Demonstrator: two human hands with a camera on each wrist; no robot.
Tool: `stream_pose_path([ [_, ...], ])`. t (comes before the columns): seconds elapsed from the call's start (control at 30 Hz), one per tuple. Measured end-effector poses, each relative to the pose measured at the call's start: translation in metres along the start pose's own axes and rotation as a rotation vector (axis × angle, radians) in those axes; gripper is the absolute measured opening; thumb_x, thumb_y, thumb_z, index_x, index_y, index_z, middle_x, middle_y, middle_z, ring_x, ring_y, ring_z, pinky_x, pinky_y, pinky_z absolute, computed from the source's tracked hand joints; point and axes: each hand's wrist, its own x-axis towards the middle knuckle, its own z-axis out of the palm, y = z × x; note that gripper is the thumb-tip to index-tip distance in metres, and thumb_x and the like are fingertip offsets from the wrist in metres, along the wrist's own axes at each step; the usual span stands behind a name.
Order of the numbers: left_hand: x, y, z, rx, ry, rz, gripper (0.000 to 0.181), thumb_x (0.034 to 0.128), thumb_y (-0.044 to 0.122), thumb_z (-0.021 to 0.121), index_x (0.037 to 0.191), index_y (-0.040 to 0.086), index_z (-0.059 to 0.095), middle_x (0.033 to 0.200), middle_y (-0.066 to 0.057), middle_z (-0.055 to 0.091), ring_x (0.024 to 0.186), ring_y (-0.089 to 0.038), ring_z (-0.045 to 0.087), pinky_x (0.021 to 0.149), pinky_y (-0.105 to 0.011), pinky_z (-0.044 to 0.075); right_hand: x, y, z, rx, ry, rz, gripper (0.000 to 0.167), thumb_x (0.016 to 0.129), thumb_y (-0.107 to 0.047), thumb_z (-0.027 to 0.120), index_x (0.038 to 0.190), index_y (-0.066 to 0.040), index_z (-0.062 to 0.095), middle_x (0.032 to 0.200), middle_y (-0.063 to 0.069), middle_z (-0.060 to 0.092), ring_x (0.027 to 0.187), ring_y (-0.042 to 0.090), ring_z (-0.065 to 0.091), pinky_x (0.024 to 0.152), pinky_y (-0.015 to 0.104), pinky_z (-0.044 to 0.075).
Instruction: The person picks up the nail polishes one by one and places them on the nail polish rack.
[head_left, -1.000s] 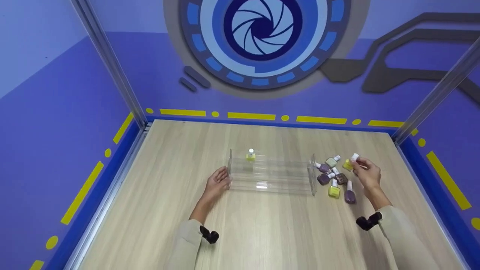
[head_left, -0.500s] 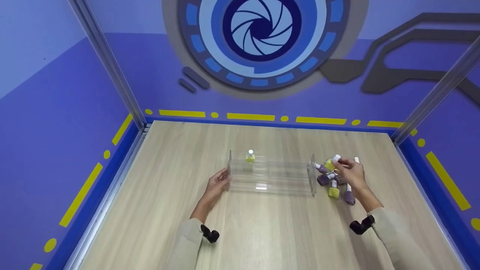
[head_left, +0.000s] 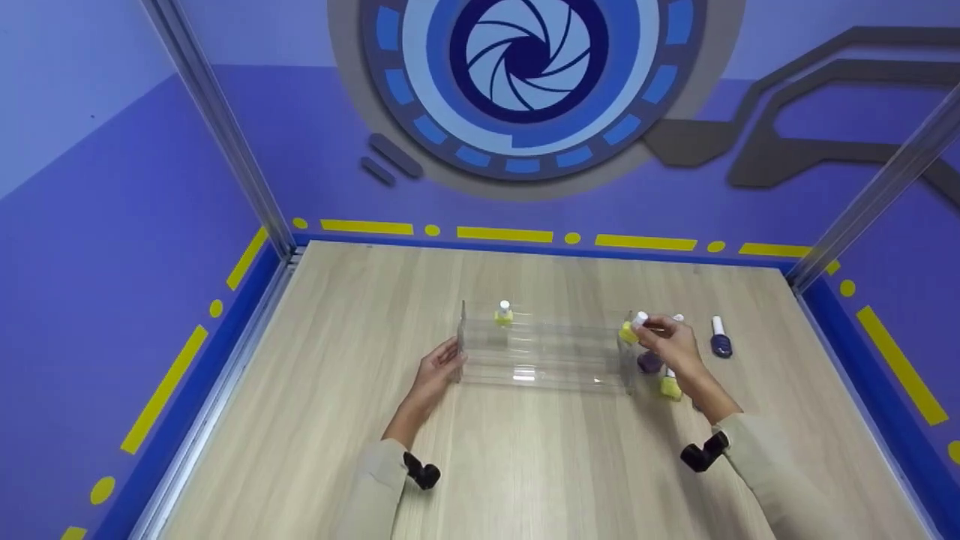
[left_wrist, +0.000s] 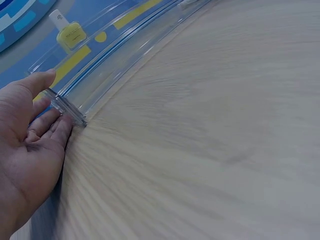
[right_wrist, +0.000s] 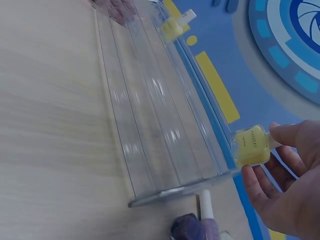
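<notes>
A clear stepped display rack (head_left: 547,352) stands on the table. At its left end, my left hand (head_left: 439,369) grips the side panel, with the thumb over the edge and the fingers against the outer face in the left wrist view. My right hand (head_left: 673,343) pinches a yellow nail polish bottle (right_wrist: 251,146) by its white cap, raised beside the rack's right end at the back tier. Another yellow nail polish bottle (head_left: 503,313) stands upright on the rack's back tier, towards the left.
Right of the rack lie several nail polish bottles, partly hidden by my right hand: a purple one (head_left: 649,363) and a yellow one (head_left: 670,387) show. Farther right lies a dark blue bottle (head_left: 721,343). Walls border the wooden table (head_left: 360,300).
My right hand has moved left with the yellow nail polish bottle, from over the loose bottles to the rack's right end. A dark blue bottle is uncovered. The left hand stays put.
</notes>
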Motion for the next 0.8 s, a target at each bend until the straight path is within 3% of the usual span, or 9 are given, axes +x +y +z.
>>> stream_pose_path([
  [0.33, 0.002, -0.002, -0.001, 0.005, 0.002, -0.011, 0.055, 0.1054, 0.017, 0.058, 0.156, 0.006, 0.039, 0.162, -0.017, 0.041, 0.152, -0.033, 0.038, 0.126, -0.046, 0.034, -0.001, -0.007, 0.031, 0.049, -0.096, -0.046, 0.034, 0.097, -0.011, 0.070, 0.121, 0.012, 0.060, 0.104, 0.001, 0.071, 0.091, -0.001, 0.066, 0.085, 0.017, 0.060],
  [0.6, -0.001, -0.003, -0.002, -0.004, 0.004, -0.006, 0.055, 0.1054, 0.017, 0.057, 0.156, 0.004, 0.039, 0.162, -0.019, 0.040, 0.151, -0.035, 0.038, 0.126, -0.046, 0.035, -0.002, -0.011, 0.051, 0.005, -0.142, -0.053, 0.037, 0.097, -0.012, 0.070, 0.122, 0.012, 0.061, 0.112, 0.014, 0.070, 0.092, 0.003, 0.065, 0.085, 0.017, 0.060],
  [0.8, -0.001, -0.002, -0.002, 0.000, -0.020, -0.004, 0.055, 0.1065, 0.019, 0.055, 0.157, 0.006, 0.037, 0.163, -0.019, 0.038, 0.152, -0.035, 0.036, 0.126, -0.048, 0.034, -0.003, -0.014, 0.063, 0.023, -0.167, -0.056, 0.036, 0.095, -0.011, 0.072, 0.122, 0.012, 0.062, 0.110, 0.014, 0.072, 0.091, 0.006, 0.066, 0.084, 0.020, 0.061],
])
